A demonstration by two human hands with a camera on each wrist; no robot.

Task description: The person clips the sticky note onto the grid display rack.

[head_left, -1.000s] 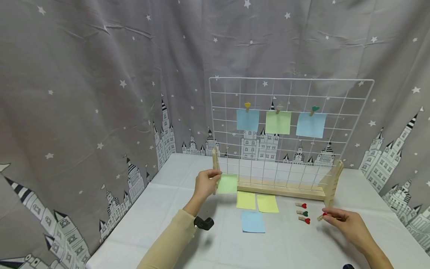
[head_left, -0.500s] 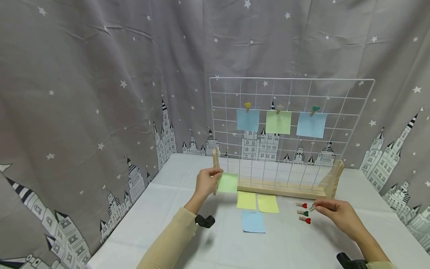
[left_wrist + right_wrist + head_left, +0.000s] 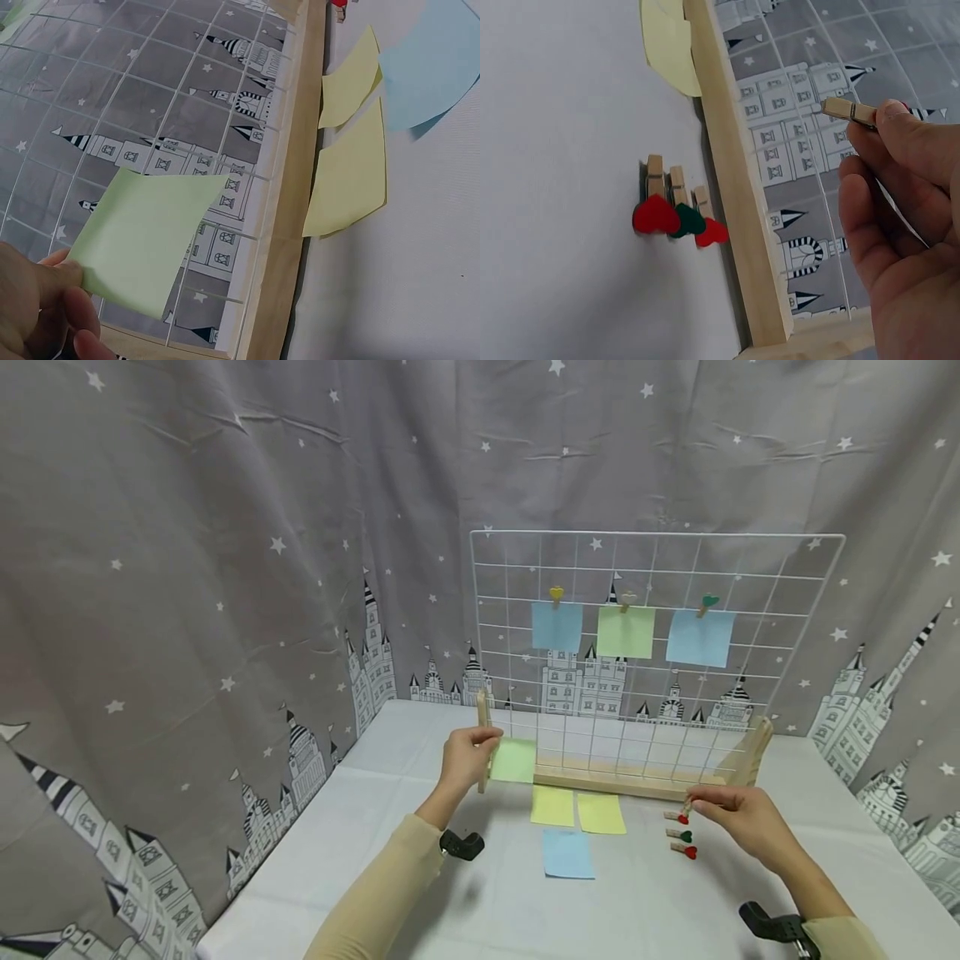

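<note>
My left hand (image 3: 463, 762) pinches a pale green sticky note (image 3: 146, 236) by one edge, before the lower left of the white wire grid (image 3: 645, 693). A small wooden clothespin (image 3: 847, 110) is pinched between the thumb and finger of my right hand (image 3: 738, 818), its tip pointing away from the fingertips. That hand is above the table, close over three clothespins lying in a row: one with a red heart (image 3: 682, 817), one with a green heart (image 3: 685, 836) and another with a red heart (image 3: 689, 852).
Two yellow notes (image 3: 552, 806) and a blue note (image 3: 567, 854) lie on the white table. Higher on the grid, heart clothespins hold a blue note (image 3: 557, 627), a green note (image 3: 626, 632) and another blue note (image 3: 701, 639). A wooden base (image 3: 615, 782) supports the grid.
My right hand has moved left and up with the clothespin, from beside the row to over it. The left hand with the green note has risen slightly.
</note>
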